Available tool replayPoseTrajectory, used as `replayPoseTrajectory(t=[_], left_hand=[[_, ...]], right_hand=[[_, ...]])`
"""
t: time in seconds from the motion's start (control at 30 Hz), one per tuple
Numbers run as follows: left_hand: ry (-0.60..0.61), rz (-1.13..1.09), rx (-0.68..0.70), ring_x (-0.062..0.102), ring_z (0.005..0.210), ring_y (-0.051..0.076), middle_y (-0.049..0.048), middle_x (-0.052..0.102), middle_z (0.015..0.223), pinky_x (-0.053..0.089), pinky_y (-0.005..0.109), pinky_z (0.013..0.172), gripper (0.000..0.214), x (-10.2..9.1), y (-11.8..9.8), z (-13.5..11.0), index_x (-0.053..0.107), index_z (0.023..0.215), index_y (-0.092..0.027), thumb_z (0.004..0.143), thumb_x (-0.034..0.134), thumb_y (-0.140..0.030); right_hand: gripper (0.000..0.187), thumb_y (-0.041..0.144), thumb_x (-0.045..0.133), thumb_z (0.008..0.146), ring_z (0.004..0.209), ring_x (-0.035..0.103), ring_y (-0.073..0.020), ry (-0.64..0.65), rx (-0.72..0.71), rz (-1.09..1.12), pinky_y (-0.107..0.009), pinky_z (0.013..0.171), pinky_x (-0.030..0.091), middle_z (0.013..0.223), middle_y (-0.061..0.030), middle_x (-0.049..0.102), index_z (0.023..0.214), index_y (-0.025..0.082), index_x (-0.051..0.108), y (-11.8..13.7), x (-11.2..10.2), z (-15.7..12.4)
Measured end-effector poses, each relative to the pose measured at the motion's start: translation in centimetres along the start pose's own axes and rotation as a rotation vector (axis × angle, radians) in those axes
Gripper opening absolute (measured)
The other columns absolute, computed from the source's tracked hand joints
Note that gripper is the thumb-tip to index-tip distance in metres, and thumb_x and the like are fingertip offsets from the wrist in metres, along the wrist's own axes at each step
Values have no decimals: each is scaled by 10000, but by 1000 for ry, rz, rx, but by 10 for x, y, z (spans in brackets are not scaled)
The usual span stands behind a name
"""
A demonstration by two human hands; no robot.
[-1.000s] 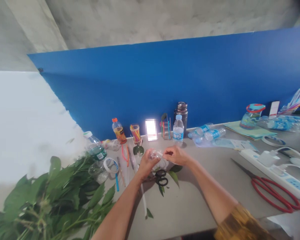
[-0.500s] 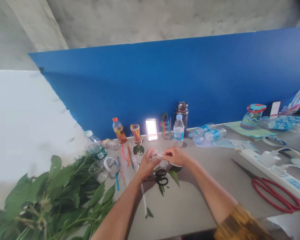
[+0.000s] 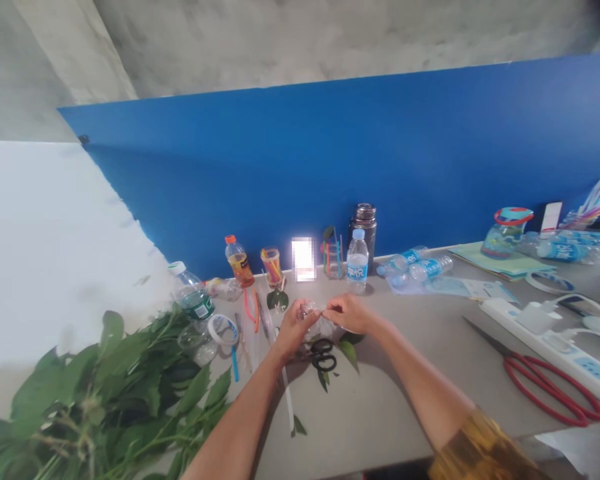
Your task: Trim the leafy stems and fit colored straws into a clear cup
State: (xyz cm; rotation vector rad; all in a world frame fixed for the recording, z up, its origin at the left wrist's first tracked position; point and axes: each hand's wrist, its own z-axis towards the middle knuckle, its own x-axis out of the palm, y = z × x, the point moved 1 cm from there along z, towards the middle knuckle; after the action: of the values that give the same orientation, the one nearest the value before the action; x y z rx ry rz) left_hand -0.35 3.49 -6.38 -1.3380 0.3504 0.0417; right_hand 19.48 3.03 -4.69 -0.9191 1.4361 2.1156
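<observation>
At the middle of the table, my left hand [image 3: 291, 331] is closed round a small clear plastic piece [image 3: 309, 309], perhaps part of a cut bottle. My right hand [image 3: 351, 313] pinches at the right side of this piece, its fingertips close to my left thumb. A thin white strip [image 3: 349, 329] shows under the right hand; whether the fingers hold its end is too small to tell. Just below the hands lie black-handled scissors [image 3: 324, 356] and green leaves [image 3: 349, 355]. A long white strip [image 3: 289, 403] runs beside my left forearm.
Cut leafy branches [image 3: 125, 380] cover the left side. Along the back stand an orange-capped bottle [image 3: 239, 262], a cup of coloured sticks [image 3: 271, 267], a water bottle [image 3: 357, 263] and a dark thermos [image 3: 367, 223]. Red-handled shears [image 3: 545, 387] and a power strip [image 3: 555, 347] lie at right.
My right fingertips have shifted slightly left, nearer my left thumb. The white length between the hands shows less now. Everything else stays where it was.
</observation>
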Motion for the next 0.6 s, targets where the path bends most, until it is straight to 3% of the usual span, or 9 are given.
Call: replayPoseTrajectory(t=[0.27, 0.6], left_hand=[[-60, -47, 21, 601, 779, 188, 1, 639, 818, 498, 317, 749, 302, 1, 0, 0, 672, 1019, -220, 810, 688, -437], [-130, 42, 122, 611, 839, 216, 30, 666, 867, 480, 339, 796, 291, 0, -6, -2, 641, 998, -211, 802, 675, -423]], right_hand=[[329, 367, 641, 899, 574, 501, -116, 25, 61, -15, -252, 550, 284, 595, -4, 649, 657, 159, 722, 10, 0, -2], [361, 463, 691, 887, 589, 591, -166, 18, 223, -100, -276, 549, 321, 636, -54, 722, 677, 186, 789, 18, -5, 0]])
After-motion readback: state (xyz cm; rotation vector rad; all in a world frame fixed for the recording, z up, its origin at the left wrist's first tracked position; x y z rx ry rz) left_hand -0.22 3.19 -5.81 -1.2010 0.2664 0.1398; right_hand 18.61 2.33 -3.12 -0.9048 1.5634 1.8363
